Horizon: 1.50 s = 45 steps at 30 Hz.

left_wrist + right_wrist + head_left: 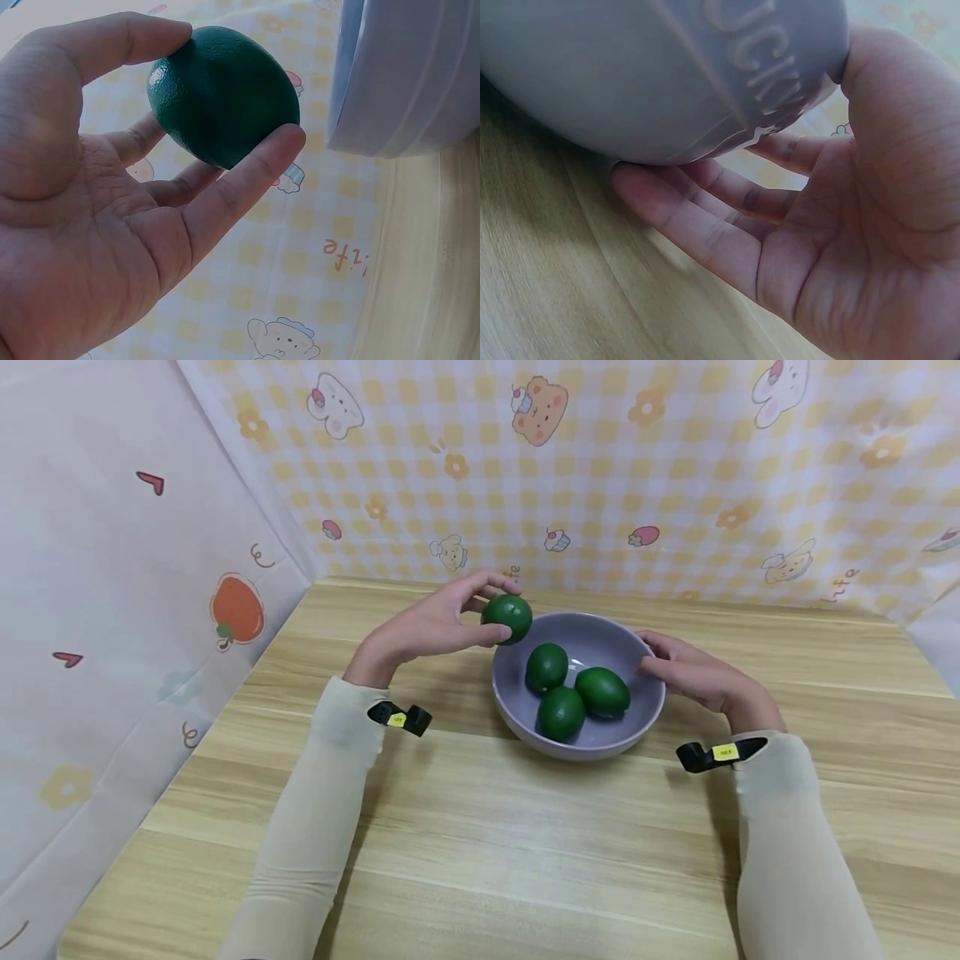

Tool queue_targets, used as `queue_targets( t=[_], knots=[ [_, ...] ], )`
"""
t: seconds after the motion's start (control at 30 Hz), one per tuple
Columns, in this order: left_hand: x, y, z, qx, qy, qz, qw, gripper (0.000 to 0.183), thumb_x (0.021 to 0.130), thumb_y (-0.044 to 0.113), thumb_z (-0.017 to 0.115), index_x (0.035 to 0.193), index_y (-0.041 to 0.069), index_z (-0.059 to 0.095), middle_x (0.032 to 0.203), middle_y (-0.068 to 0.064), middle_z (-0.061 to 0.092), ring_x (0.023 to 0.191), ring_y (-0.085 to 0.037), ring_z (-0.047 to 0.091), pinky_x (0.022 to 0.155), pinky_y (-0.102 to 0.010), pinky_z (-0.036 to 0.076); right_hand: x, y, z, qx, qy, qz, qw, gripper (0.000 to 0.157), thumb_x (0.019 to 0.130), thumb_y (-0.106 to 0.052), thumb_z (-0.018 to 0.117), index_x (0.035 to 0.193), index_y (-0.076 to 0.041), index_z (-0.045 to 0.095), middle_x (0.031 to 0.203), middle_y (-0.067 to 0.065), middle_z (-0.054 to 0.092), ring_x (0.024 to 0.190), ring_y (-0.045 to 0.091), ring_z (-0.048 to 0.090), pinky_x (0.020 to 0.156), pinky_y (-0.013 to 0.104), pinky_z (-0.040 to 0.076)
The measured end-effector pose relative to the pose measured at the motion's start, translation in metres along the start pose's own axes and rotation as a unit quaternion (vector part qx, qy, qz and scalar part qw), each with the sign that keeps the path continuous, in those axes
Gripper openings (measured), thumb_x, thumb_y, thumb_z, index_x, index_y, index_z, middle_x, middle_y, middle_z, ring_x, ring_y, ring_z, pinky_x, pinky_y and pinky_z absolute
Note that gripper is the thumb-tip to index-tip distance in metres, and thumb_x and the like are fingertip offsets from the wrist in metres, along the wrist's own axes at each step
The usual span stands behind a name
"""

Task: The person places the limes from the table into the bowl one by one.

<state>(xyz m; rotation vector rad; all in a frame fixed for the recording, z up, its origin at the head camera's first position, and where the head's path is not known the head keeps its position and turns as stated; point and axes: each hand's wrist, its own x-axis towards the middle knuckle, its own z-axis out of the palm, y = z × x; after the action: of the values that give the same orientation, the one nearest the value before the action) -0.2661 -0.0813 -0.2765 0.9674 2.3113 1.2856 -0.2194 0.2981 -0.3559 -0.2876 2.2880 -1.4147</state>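
My left hand [442, 620] holds a dark green lime [508, 617] between thumb and fingers, above the left rim of a grey-purple bowl [618, 647]. In the left wrist view the thumb and fingertips pinch the lime [225, 97] around its sides, with the bowl [420, 75] beside it. Inside the bowl lie three more limes: one at the left [546, 667], one at the front [561, 714], one at the right [603, 692]. My right hand [693, 675] grips the bowl's right side, thumb at the rim; the right wrist view shows fingers under its curved, raised-letter wall [630, 82].
The bowl stands on a wood-grain table [540, 835], toward its back. Behind rises a yellow checked cloth [600, 468] with cartoon prints, and a white printed sheet [112, 568] hangs along the left. Black wrist cameras [401, 718] sit on both sleeves.
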Motion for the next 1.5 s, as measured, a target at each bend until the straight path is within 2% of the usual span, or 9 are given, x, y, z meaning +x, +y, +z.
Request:
queue_targets(
  t=[0.2,0.37,0.53,0.83,1.07,1.5],
  knots=[
    [0.0003,-0.0006,0.0015,0.006,0.005,0.003,1.0,0.05,0.097,0.023,0.075,0.143,0.02,0.055,0.148,-0.004,0.056,0.137,-0.026,0.052,0.112,-0.052,0.047,0.0005,0.0015,0.0002,0.005,-0.001,-0.001,1.0,0.051,0.11,-0.016,0.045,0.158,-0.003,0.034,0.151,0.025,0.045,0.113,0.019,0.063,0.089,0.025,0.061],
    [0.0007,0.0003,0.0026,0.02,0.008,0.001,0.9998,0.05,0.098,0.022,0.075,0.144,0.019,0.055,0.146,-0.006,0.057,0.136,-0.028,0.053,0.108,-0.051,0.051,0.0006,0.0012,0.0001,-0.002,-0.002,-0.002,1.0,0.052,0.11,-0.017,0.045,0.159,-0.004,0.034,0.153,0.025,0.045,0.116,0.022,0.062,0.09,0.023,0.06],
    [0.0019,0.0012,0.0038,0.033,0.006,0.002,0.9994,0.05,0.098,0.021,0.075,0.144,0.019,0.054,0.147,-0.006,0.056,0.138,-0.028,0.052,0.111,-0.052,0.05,0.0012,0.0018,-0.0009,-0.005,-0.001,-0.002,1.0,0.052,0.11,-0.017,0.045,0.159,-0.004,0.034,0.153,0.024,0.045,0.118,0.023,0.061,0.091,0.023,0.059],
    [0.0032,-0.0018,0.0052,0.033,0.008,0.006,0.9994,0.051,0.099,0.02,0.074,0.145,0.015,0.054,0.145,-0.005,0.056,0.137,-0.028,0.052,0.112,-0.054,0.048,0.0024,0.0006,-0.0017,-0.008,-0.003,0.003,1.0,0.055,0.109,-0.018,0.047,0.161,-0.005,0.032,0.153,0.024,0.046,0.116,0.019,0.063,0.091,0.022,0.059],
    [0.0044,-0.0006,0.006,0.04,0.007,0.007,0.9991,0.049,0.099,0.018,0.074,0.143,0.018,0.054,0.146,-0.006,0.056,0.138,-0.028,0.052,0.113,-0.053,0.049,0.0013,0.0006,-0.0022,-0.014,-0.003,0.002,1.0,0.056,0.11,-0.022,0.048,0.161,-0.005,0.032,0.153,0.023,0.047,0.114,0.015,0.062,0.092,0.02,0.058],
    [0.0053,-0.0002,0.007,0.049,0.006,-0.004,0.9988,0.048,0.099,0.019,0.074,0.144,0.019,0.054,0.146,-0.005,0.057,0.138,-0.029,0.053,0.107,-0.051,0.053,0.0004,-0.0001,-0.0014,-0.011,0.0,0.004,1.0,0.056,0.111,-0.023,0.048,0.161,-0.005,0.033,0.152,0.023,0.047,0.113,0.013,0.063,0.091,0.022,0.058]
  ],
)
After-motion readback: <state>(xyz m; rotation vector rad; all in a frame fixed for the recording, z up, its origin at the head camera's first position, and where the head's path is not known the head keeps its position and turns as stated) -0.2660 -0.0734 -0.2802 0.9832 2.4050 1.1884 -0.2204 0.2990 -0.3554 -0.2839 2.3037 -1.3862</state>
